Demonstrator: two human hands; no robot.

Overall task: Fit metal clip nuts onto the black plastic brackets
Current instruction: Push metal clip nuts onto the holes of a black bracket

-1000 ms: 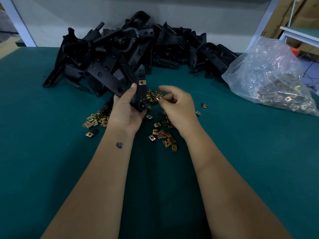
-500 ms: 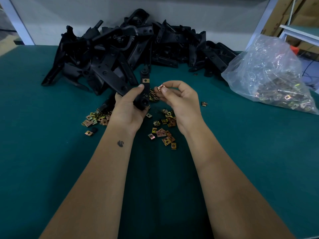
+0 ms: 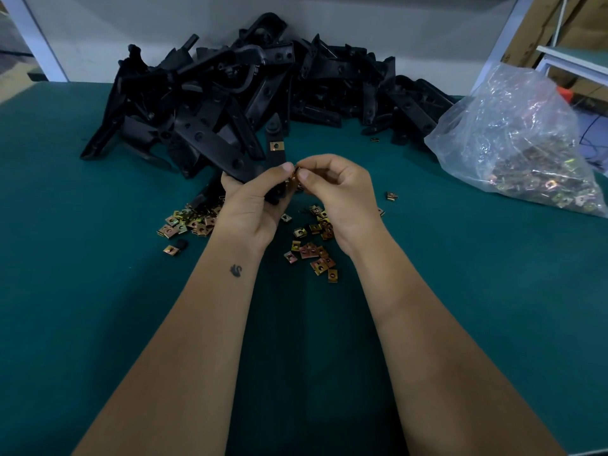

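My left hand (image 3: pixel 251 205) grips a black plastic bracket (image 3: pixel 275 158) upright above the table; one brass-coloured clip nut (image 3: pixel 276 146) sits fitted near its upper end. My right hand (image 3: pixel 339 192) pinches another clip nut (image 3: pixel 293 178) between thumb and fingertips, right against the bracket's side, next to my left thumb. Most of this nut is hidden by my fingers. Several loose clip nuts (image 3: pixel 312 251) lie scattered on the green table under my hands, with a second cluster of nuts (image 3: pixel 187 223) to the left.
A big heap of black brackets (image 3: pixel 250 93) fills the back of the green table (image 3: pixel 98 307) against the wall. A clear plastic bag of clip nuts (image 3: pixel 526 153) lies at the right. A single nut (image 3: pixel 391 196) lies apart between hands and bag.
My right hand lifted a clip nut from the loose pile and brought it left to the bracket. The left hand raised the bracket slightly and holds it more upright.
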